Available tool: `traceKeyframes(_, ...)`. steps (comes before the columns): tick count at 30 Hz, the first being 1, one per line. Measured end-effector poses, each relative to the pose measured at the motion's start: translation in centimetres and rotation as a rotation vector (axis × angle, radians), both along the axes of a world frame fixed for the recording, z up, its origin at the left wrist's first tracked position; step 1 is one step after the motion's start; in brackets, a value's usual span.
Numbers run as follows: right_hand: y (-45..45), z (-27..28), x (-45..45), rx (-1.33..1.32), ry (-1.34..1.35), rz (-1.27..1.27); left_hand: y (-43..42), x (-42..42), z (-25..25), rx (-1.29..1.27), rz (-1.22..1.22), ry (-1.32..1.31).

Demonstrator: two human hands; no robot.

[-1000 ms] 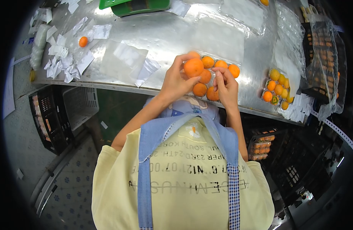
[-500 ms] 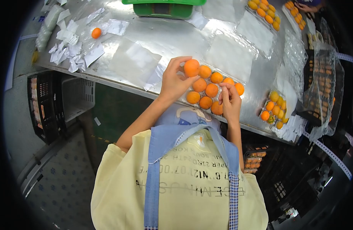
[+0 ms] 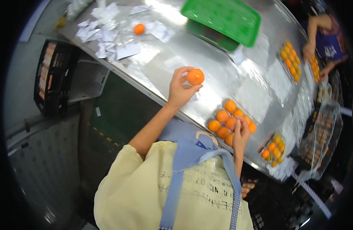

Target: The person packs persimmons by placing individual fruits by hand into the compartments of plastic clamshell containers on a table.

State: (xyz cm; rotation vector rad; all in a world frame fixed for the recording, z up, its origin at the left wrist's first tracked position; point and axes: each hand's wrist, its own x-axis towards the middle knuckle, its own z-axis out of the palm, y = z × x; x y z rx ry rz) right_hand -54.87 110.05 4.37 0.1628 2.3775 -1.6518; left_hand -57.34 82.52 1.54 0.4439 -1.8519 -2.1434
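Observation:
My left hand (image 3: 180, 91) is closed around an orange (image 3: 195, 77), held above the metal table to the left of a clear plastic tray (image 3: 254, 116). Several oranges (image 3: 222, 116) sit in that tray at the table's front edge. Over the tray's right side is my right hand (image 3: 241, 134), its fingertips pinched together against the fruit. Whatever lies between those fingertips is too small to make out. Part of the tray is hidden behind this hand.
A green-lidded container (image 3: 222, 21) stands at the back. A single orange (image 3: 139, 29) lies near crumpled paper (image 3: 103, 28). Filled fruit trays (image 3: 290, 61) (image 3: 273, 149) are on the right. A co-worker's hand (image 3: 309, 51) is at another tray. Crates (image 3: 50, 78) stand below left.
My left hand has carried the orange leftward, away from the tray. My right hand stays over the tray. The view has turned, so the table appears more slanted.

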Motion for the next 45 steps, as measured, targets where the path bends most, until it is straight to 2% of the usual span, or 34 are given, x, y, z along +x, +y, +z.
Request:
traceKeyframes(4,-1.3,-0.4,-0.1,-0.043,-0.021,0.011,-5.8,-1.0,-0.4,-0.207,0.184,0.018)
traceKeyframes(11,-4.3,-0.6,-0.8,-0.057,-0.054,-0.013,-18.2,-3.3,-3.7,-0.270,0.498,-0.041)
traceKeyframes(14,-5.6,-0.4,-1.0,-0.024,-0.053,-0.029,-21.9,-4.0,-2.7,-0.320,0.570,-0.193)
traceKeyframes(15,-5.8,-0.7,-1.0,-0.011,-0.049,-0.032,-23.2,-4.2,-2.9,-0.502,0.576,-0.168)
traceKeyframes(22,-8.0,-1.2,-1.0,-0.021,-0.053,-0.011,-27.5,-8.4,-3.4,-0.644,0.430,-0.030)
traceKeyframes(25,-8.7,-0.8,-1.2,-0.002,-0.057,-0.035,-29.4,-7.7,-3.6,-0.670,0.510,-0.031)
traceKeyframes(29,-8.4,-1.9,-0.4,-0.027,-0.071,-0.076,-31.0,-6.1,-4.6,-0.818,0.456,-0.215)
traceKeyframes(32,-8.7,-2.2,-0.1,-0.045,-0.098,-0.074,-31.7,-5.7,-5.7,-1.122,0.396,-0.188)
traceKeyframes(38,-9.4,-1.7,-0.6,0.012,-0.098,-0.067,-32.2,-5.6,-5.8,-1.212,0.296,-0.327)
traceKeyframes(45,-9.5,-1.7,-0.4,0.013,-0.088,-0.065,-33.4,-5.2,-4.5,-1.335,0.167,-0.228)
